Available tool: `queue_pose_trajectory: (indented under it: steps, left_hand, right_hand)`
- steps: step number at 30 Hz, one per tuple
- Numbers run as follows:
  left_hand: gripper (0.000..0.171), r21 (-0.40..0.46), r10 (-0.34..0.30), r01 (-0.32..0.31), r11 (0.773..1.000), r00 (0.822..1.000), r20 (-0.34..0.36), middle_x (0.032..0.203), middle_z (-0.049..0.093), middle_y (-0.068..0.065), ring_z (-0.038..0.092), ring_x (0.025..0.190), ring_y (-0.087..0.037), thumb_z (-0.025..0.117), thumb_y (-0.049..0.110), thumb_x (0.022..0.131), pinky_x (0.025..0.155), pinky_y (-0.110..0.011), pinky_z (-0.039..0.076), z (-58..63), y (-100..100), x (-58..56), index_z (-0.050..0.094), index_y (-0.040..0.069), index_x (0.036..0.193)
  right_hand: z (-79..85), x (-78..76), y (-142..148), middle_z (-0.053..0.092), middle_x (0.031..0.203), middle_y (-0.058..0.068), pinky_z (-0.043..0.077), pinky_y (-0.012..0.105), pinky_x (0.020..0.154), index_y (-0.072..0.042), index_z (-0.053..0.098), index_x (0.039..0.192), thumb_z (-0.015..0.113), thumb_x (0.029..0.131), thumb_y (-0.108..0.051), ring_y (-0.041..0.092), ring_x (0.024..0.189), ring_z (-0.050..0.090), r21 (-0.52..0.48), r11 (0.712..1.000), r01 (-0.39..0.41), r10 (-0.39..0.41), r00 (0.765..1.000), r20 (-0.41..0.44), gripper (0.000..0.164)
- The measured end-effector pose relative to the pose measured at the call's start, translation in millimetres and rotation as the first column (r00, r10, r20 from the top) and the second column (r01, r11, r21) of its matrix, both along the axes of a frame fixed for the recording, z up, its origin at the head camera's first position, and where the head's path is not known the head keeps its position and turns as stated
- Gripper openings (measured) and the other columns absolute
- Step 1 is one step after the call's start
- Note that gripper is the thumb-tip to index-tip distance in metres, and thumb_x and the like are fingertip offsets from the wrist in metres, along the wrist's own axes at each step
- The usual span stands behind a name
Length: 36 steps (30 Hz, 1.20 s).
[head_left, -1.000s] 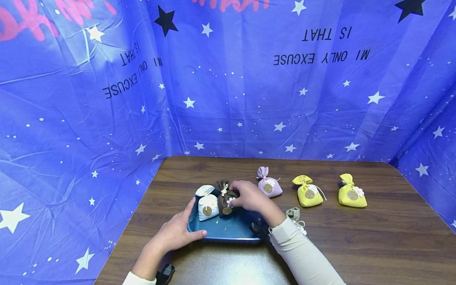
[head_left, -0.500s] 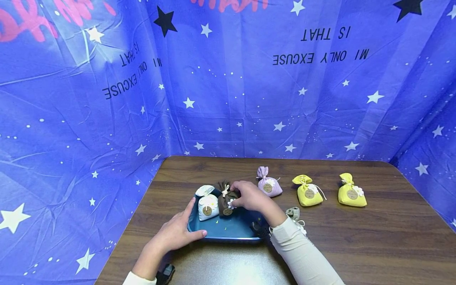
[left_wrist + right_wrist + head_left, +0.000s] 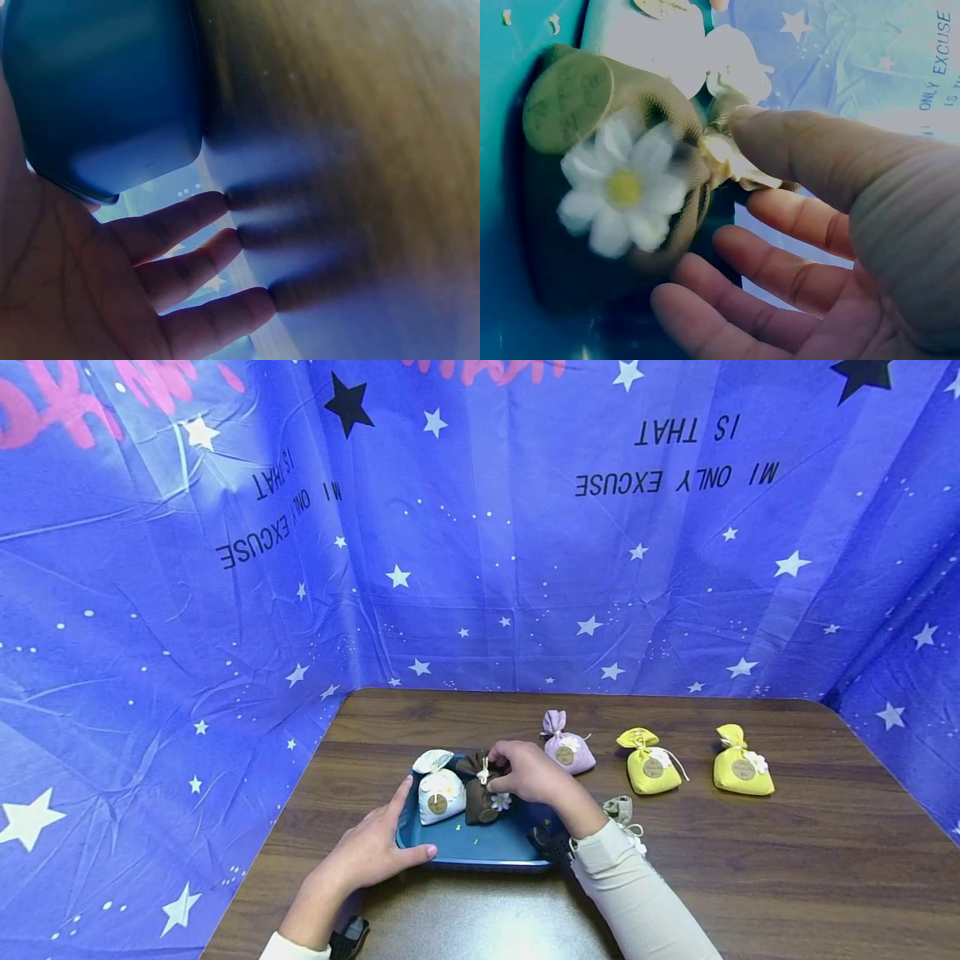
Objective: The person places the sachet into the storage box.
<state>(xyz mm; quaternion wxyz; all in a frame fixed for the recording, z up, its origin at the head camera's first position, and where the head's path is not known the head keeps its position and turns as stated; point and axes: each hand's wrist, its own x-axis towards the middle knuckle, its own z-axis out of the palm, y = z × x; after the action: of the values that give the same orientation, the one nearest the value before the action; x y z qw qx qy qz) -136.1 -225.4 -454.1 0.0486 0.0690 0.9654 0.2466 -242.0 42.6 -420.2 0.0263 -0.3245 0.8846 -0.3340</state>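
In the head view a dark teal tray (image 3: 480, 852) stands on the table, with a white drawstring sachet (image 3: 441, 797) and a brown one inside. My right hand (image 3: 528, 772) pinches the brown sachet (image 3: 480, 806) at its tied neck between thumb and forefinger. A white daisy and a round tag sit on that sachet, as the right wrist view shows. My left hand (image 3: 375, 847) rests at the tray's left front corner, thumb and fingers spread. In the left wrist view its fingers (image 3: 217, 319) extend straight beside the tray's outer wall (image 3: 112, 97).
Behind my right forearm lie a lilac sachet (image 3: 570, 752) and two yellow sachets, one nearer (image 3: 652, 772) and one farther right (image 3: 742, 771). A grey-green sachet (image 3: 618, 810) is partly hidden by my right sleeve. A blue star-printed cloth (image 3: 480, 568) hangs around the table (image 3: 817, 860).
The brown sachet has shifted slightly right and toward me in the tray and turned, so its daisy shows more. My right hand moved with it. My left hand has stayed put.
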Motion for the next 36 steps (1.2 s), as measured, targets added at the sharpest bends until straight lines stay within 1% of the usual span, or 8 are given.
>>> queue_pose_trajectory:
  steps: [5, 12, 18, 21, 24, 29, 34, 36]
  left_hand:
    - [0.112, -0.005, 0.01, -0.01, 1.0, 1.0, 0.012, 0.142, 0.049, -0.026, 0.047, 0.131, -0.042, 0.073, 0.065, 0.077, 0.101, -0.061, 0.039, 0.1, 0.5, 0.0, 0.015, 0.018, 0.161]
    - [0.112, -0.002, 0.007, -0.007, 1.0, 1.0, 0.018, 0.141, 0.05, -0.028, 0.048, 0.13, -0.042, 0.073, 0.064, 0.077, 0.101, -0.06, 0.04, 2.0, 0.9, 0.3, 0.015, 0.017, 0.161]
    - [0.112, -0.006, 0.005, -0.005, 1.0, 1.0, 0.023, 0.141, 0.05, -0.028, 0.047, 0.13, -0.043, 0.072, 0.065, 0.078, 0.101, -0.06, 0.04, 0.7, 0.3, 0.0, 0.014, 0.017, 0.161]
    - [0.112, -0.01, 0.009, -0.009, 1.0, 1.0, 0.025, 0.142, 0.049, -0.027, 0.047, 0.13, -0.043, 0.072, 0.066, 0.078, 0.102, -0.06, 0.039, 0.3, 0.0, -0.1, 0.014, 0.018, 0.161]
    - [0.112, -0.002, 0.008, -0.008, 1.0, 1.0, 0.017, 0.141, 0.05, -0.028, 0.048, 0.13, -0.043, 0.073, 0.065, 0.078, 0.101, -0.06, 0.04, -0.2, -0.2, 0.1, 0.015, 0.017, 0.161]
    - [0.112, -0.002, 0.005, -0.005, 1.0, 1.0, 0.007, 0.141, 0.049, -0.028, 0.048, 0.129, -0.043, 0.074, 0.063, 0.077, 0.101, -0.06, 0.04, -0.1, -0.5, -0.1, 0.016, 0.015, 0.161]
    - [0.112, -0.004, 0.003, -0.003, 1.0, 1.0, 0.015, 0.143, 0.048, -0.028, 0.047, 0.131, -0.043, 0.073, 0.064, 0.078, 0.102, -0.06, 0.039, 1.4, 0.0, -0.1, 0.015, 0.016, 0.161]
    - [0.112, 0.0, -0.001, 0.001, 1.0, 1.0, 0.016, 0.143, 0.048, -0.027, 0.047, 0.131, -0.043, 0.073, 0.064, 0.078, 0.102, -0.059, 0.039, 1.6, 0.5, -0.1, 0.015, 0.016, 0.161]
  right_hand:
    - [0.5, -0.3, 2.3, 0.065, 0.085, 0.004, 0.049, 0.031, 0.073, -0.003, 0.066, 0.096, 0.081, 0.076, -0.01, 0.016, 0.078, 0.059, -0.027, 1.0, 0.002, -0.002, 1.0, 0.017, 0.026]
    - [6.9, 4.1, 7.3, 0.067, 0.088, 0.008, 0.049, 0.03, 0.075, -0.002, 0.066, 0.1, 0.081, 0.076, -0.01, 0.022, 0.083, 0.063, -0.084, 0.996, 0.011, -0.006, 0.998, 0.061, 0.03]
    - [11.9, 8.2, 16.8, 0.067, 0.09, 0.008, 0.05, 0.033, 0.075, -0.001, 0.066, 0.102, 0.08, 0.079, -0.01, 0.023, 0.084, 0.063, -0.101, 0.995, 0.016, -0.011, 0.998, 0.055, 0.028]
    - [14.6, 10.8, 24.5, 0.067, 0.092, 0.009, 0.05, 0.034, 0.074, -0.001, 0.066, 0.103, 0.08, 0.08, -0.011, 0.023, 0.084, 0.063, -0.103, 0.994, 0.038, -0.032, 0.998, 0.058, 0.029]
    - [17.1, 13.4, 32.9, 0.067, 0.093, 0.01, 0.051, 0.033, 0.073, -0.001, 0.066, 0.104, 0.08, 0.081, -0.011, 0.022, 0.084, 0.063, -0.111, 0.992, 0.061, -0.054, 0.996, 0.066, 0.029]
    - [21.5, 17.2, 47.8, 0.068, 0.093, 0.013, 0.053, 0.034, 0.071, -0.001, 0.066, 0.101, 0.079, 0.08, -0.009, 0.02, 0.084, 0.064, -0.158, 0.983, 0.091, -0.078, 0.993, 0.09, 0.025]
    - [22.2, 20.3, 64.2, 0.067, 0.095, 0.007, 0.054, 0.034, 0.073, -0.002, 0.066, 0.102, 0.078, 0.081, -0.009, 0.02, 0.087, 0.065, -0.173, 0.977, 0.124, -0.104, 0.987, 0.122, 0.025]
    - [22.0, 22.3, 71.6, 0.066, 0.097, 0.004, 0.054, 0.033, 0.074, -0.004, 0.066, 0.103, 0.079, 0.082, -0.01, 0.019, 0.087, 0.065, -0.174, 0.977, 0.126, -0.104, 0.986, 0.131, 0.025]
